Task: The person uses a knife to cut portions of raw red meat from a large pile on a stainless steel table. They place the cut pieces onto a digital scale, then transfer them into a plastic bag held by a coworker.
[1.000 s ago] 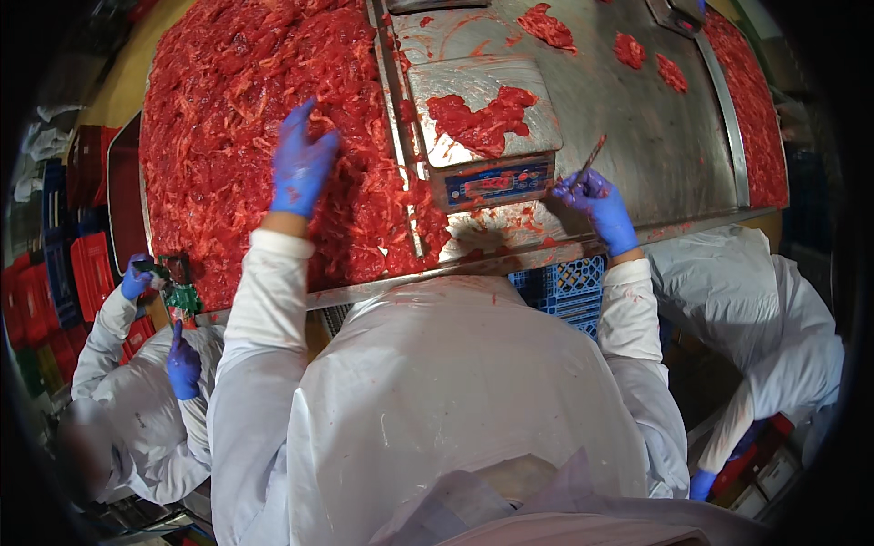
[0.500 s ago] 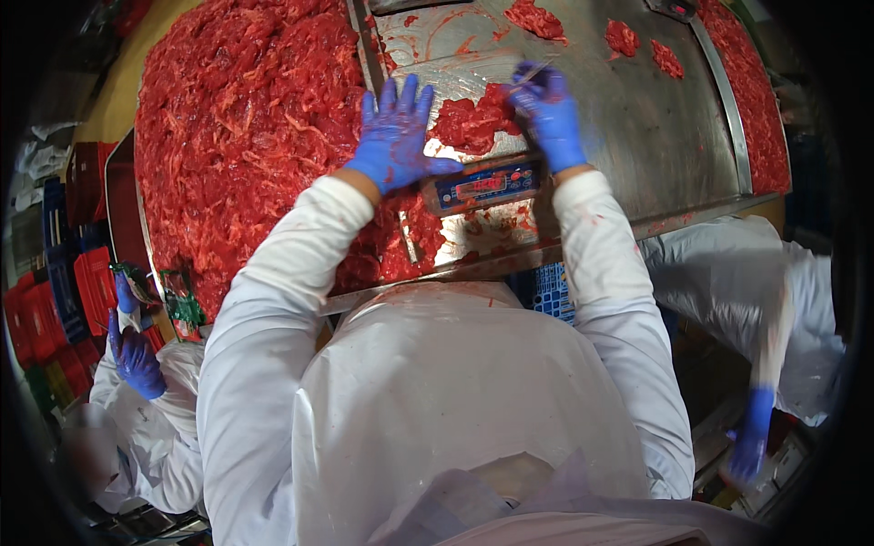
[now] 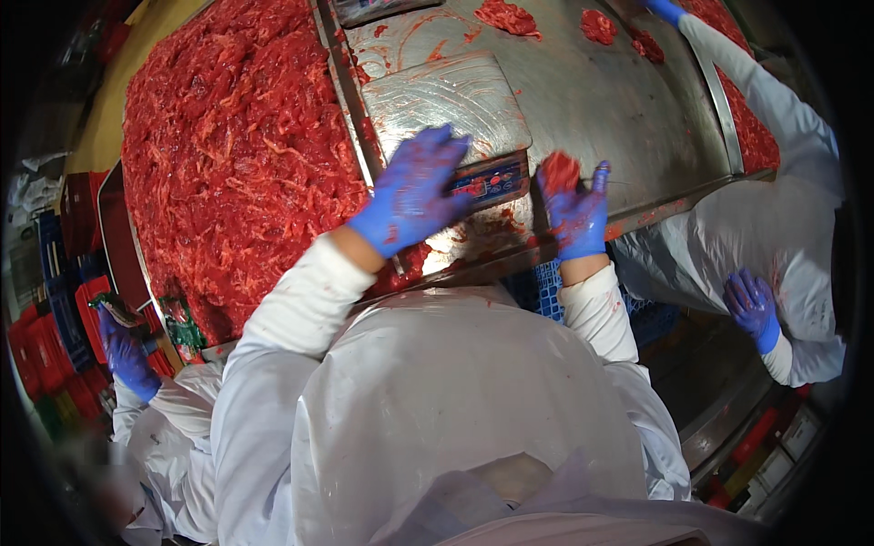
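Note:
My left hand (image 3: 410, 187), in a bloodied blue glove, is over the left side of a digital bench scale (image 3: 446, 105), its fingers stretched out beside the display. Nothing shows in that hand. To the right of the scale, my right hand (image 3: 577, 218) holds a small portion of raw red meat (image 3: 558, 170) above the steel table (image 3: 583, 100). The scale's metal plate carries only wet red smears. A large heap of raw meat strips (image 3: 246, 146) fills the area to the left, behind a raised metal divider (image 3: 350, 100).
Separate meat portions (image 3: 508, 17) lie at the table's far side. At the right, a co-worker's arm (image 3: 765, 91) reaches across the table near more meat. Another co-worker's gloved hand (image 3: 127, 355) is at lower left. A blue crate (image 3: 546, 291) stands below the front edge.
The meat has left the scale plate and moved right and nearer in my right hand. My left hand has moved nearer and slightly right. The right co-worker's arm now reaches over the table.

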`<state>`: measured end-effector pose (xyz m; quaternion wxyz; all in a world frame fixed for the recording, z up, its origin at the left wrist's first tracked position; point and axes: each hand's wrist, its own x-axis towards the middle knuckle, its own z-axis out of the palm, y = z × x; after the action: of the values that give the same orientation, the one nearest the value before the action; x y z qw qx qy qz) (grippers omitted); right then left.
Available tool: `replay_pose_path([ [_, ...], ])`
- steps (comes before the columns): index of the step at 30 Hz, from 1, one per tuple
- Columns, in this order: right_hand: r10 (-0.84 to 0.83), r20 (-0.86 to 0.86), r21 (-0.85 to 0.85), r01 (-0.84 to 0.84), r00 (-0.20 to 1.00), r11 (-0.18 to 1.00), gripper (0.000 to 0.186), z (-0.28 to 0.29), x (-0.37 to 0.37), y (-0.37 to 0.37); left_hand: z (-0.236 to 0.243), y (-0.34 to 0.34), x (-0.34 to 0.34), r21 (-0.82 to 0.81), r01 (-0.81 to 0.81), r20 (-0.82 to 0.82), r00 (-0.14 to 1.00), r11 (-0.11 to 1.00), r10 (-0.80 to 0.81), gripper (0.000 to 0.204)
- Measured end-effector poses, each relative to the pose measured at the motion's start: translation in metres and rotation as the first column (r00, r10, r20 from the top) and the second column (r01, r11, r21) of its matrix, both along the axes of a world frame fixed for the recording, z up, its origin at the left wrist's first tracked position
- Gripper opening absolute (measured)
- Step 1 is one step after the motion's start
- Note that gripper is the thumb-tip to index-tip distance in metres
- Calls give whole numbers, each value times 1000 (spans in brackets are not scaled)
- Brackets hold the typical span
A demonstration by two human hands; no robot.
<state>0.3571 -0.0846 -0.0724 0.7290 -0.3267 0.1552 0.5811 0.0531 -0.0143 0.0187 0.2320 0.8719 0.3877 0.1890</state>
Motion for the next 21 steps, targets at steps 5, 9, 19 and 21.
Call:
replay_pose_path([
  [5,170,587,-82,-151,791,985,41,37,-14,-12,-7,-32,-106,-100,-315,-487,843,944,229,60],
  [9,534,737,-357,-433,414,828,25,-43,-17,-58,-70,-41,-161,-168,-344,-623,763,924,172,35],
  [19,549,803,-398,-477,232,784,26,-49,-24,-63,81,48,-39,-68,-68,141,987,995,77,29],
  [21,551,786,-371,-501,280,782,28,-51,-22,-59,60,57,-12,-410,8,384,908,912,165,49],
])
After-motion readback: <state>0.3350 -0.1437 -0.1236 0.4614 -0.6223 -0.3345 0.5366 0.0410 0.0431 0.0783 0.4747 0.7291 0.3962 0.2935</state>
